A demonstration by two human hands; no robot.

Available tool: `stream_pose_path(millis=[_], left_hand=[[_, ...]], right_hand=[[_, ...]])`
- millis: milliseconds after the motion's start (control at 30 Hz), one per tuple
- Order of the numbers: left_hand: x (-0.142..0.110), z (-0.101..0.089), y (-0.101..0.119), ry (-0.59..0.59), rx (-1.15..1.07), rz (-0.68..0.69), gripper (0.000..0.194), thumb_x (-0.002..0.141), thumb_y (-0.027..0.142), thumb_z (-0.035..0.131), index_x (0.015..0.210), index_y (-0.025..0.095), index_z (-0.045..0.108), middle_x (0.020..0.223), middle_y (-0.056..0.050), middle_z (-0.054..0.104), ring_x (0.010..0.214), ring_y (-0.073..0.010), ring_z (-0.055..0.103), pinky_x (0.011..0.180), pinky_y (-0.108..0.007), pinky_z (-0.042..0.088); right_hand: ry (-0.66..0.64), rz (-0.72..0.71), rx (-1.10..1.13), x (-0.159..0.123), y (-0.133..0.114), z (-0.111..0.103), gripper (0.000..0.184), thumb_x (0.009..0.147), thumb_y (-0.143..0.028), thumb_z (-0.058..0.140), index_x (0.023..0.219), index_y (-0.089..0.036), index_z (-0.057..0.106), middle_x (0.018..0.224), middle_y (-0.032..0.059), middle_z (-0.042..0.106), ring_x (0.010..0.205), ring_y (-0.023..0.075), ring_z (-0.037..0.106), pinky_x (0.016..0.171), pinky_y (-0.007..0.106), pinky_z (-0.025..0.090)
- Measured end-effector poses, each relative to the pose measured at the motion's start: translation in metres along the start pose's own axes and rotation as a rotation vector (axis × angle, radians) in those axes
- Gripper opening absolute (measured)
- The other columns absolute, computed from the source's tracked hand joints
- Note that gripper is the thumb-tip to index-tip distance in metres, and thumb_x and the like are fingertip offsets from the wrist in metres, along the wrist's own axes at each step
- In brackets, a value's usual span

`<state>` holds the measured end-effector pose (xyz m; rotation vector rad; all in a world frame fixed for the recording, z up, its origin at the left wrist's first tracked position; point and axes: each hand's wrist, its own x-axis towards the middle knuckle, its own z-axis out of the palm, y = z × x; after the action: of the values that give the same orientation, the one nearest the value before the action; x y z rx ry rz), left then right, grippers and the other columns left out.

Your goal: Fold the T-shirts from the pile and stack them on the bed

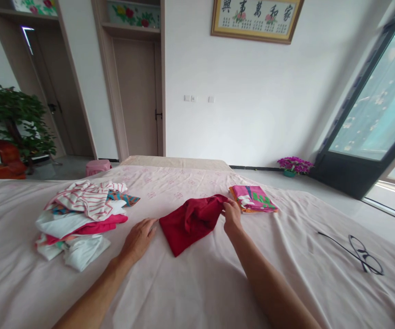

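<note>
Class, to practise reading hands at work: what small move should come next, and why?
Probably draw the right hand outward to smooth the red cloth: it pinches the right end, and the middle is bunched, while the left part lies flatter.

Home interior, with cloth-covered bed (197, 292), potted plant (12, 114)

Left hand (138, 240) and right hand (232, 217): both ungloved. Left forearm (96, 289) and right forearm (273, 281): bare along the visible length, narrow at the wrists, broadening evenly toward the lower edge of view. Fingers slender. Nails and fine surface detail: too small to assess.
</note>
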<state>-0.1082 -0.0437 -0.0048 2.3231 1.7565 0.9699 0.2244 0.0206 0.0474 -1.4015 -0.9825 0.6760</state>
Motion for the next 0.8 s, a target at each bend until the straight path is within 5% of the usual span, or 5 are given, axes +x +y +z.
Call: stream_pose_path(millis=[133,333,433,600,800], left_hand=[[0.003,0.001,0.014,0.107,-0.049,0.002,0.031,0.094,0.026,0.041,0.116,0.023,0.063,0.118,-0.006,0.067,0.111,-0.0188,0.062,0.100,-0.035,0.047],[0.001,0.008,0.059,0.069,-0.110,0.117,0.032,0.090,0.037,0.053,0.120,0.026,0.060,0.120,-0.005,0.065,0.113,-0.0202,0.059,0.099,-0.035,0.048],[-0.002,0.010,0.075,0.008,-0.060,0.168,0.025,0.083,0.030,0.063,0.108,0.027,0.064,0.109,-0.006,0.066,0.104,-0.0227,0.060,0.093,-0.038,0.050],[0.002,0.012,0.068,0.080,-0.198,0.068,0.009,0.086,0.023,0.050,0.084,0.024,0.059,0.087,-0.005,0.066,0.086,-0.0203,0.062,0.082,-0.036,0.050],[0.010,-0.004,0.024,0.437,-0.690,-0.413,0.032,0.079,0.049,0.059,0.093,0.020,0.059,0.085,-0.004,0.068,0.079,-0.0203,0.065,0.073,-0.033,0.053]], right_hand=[[0.204,-0.297,-0.331,0.014,0.005,-0.024,0.042,0.073,-0.024,0.041,0.110,-0.018,0.060,0.114,0.0111,0.062,0.106,0.0246,0.056,0.094,0.036,0.044],[-0.407,-0.614,-0.603,-0.026,-0.004,-0.005,0.054,0.066,-0.013,0.051,0.117,-0.026,0.063,0.115,0.0046,0.063,0.103,0.0213,0.057,0.087,0.030,0.044],[-0.514,-0.667,-0.734,-0.033,-0.004,0.002,0.059,0.065,-0.009,0.050,0.119,-0.028,0.065,0.116,0.0049,0.064,0.109,0.0226,0.055,0.085,0.030,0.042],[-0.356,-0.356,-0.455,-0.016,0.003,0.001,0.025,0.074,-0.018,0.048,0.086,-0.022,0.069,0.085,0.0034,0.069,0.085,0.0206,0.062,0.072,0.028,0.044],[-0.057,0.127,0.268,0.010,-0.001,-0.013,0.018,0.072,-0.038,0.058,0.069,-0.021,0.052,0.048,-0.0057,0.051,0.042,0.0119,0.043,0.042,0.023,0.033]])
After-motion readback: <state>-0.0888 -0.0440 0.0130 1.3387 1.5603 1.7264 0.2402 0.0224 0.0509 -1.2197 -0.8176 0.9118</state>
